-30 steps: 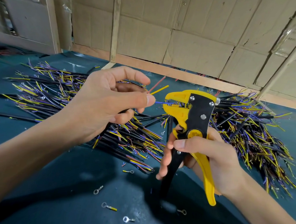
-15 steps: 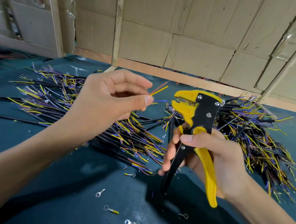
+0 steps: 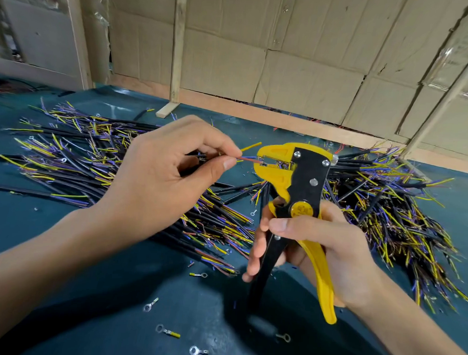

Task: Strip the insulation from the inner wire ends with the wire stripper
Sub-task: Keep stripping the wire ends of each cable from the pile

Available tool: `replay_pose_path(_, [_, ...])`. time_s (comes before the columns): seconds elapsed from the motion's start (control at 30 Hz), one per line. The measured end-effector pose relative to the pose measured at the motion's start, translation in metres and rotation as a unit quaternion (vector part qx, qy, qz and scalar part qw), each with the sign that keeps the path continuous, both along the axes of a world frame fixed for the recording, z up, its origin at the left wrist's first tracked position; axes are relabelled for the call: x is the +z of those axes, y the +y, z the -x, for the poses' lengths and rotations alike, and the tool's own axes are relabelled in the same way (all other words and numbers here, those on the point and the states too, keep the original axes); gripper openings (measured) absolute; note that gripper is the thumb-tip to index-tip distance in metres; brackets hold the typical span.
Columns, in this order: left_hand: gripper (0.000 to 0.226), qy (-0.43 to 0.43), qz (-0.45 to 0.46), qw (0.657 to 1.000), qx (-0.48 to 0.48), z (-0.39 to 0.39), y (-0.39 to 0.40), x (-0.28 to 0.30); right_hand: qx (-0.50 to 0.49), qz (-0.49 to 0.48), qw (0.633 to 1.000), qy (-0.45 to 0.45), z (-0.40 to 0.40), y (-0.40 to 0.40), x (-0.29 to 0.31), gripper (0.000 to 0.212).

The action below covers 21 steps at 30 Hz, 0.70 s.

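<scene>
My left hand (image 3: 162, 171) pinches a black cable between thumb and forefinger. Its inner wires stick out to the right: a red-brown wire (image 3: 248, 159) reaches into the jaws of the wire stripper (image 3: 294, 186), and a yellow wire (image 3: 251, 146) points up past them. The stripper is yellow and black, held upright by my right hand (image 3: 321, 244), whose fingers curl round both handles. The handles are spread apart. Most of the cable is hidden inside my left hand.
A heap of black cables (image 3: 92, 164) with yellow and purple ends lies on the green table behind my left hand. A second heap (image 3: 394, 207) lies at the right. Loose ring terminals (image 3: 166, 331) are scattered near the front. Cardboard walls stand behind.
The blue wire left the jaws, and my left hand drew back. Now the red-brown wire sits in the stripper's jaws, and both hands have come together again.
</scene>
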State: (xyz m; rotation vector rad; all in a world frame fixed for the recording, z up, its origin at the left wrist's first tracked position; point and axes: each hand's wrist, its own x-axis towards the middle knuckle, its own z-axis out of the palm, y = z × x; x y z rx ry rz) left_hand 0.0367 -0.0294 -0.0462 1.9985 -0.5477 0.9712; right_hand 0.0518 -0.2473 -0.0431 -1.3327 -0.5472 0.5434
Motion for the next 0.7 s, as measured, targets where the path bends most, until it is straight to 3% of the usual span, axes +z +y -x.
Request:
replay_pose_path(0.3, [0.010,0.003,-0.028,0.999,0.018,-0.0002,-0.0008,0.0004,0.026,0.006,0.999,0.021,-0.0029,-0.0013,-0.0034,0.024])
replay_pose_path(0.5, [0.011,0.015,-0.028,0.999,0.004,-0.0004,-0.0033,-0.0026,-0.040,0.041,0.998,0.034,0.0025,0.0065,-0.0065,0.029])
replay_pose_path(0.63, [0.024,0.109,0.026,0.994,-0.004,-0.0012,-0.0035,-0.0052,-0.083,0.006,0.994,0.070,0.0048,0.0081,-0.0060,0.032])
replay_pose_path(0.7, [0.017,0.162,0.004,0.987,0.014,-0.0040,0.0014,-0.0054,-0.073,-0.047,0.993,0.082,0.0021,0.0069,-0.0048,0.028])
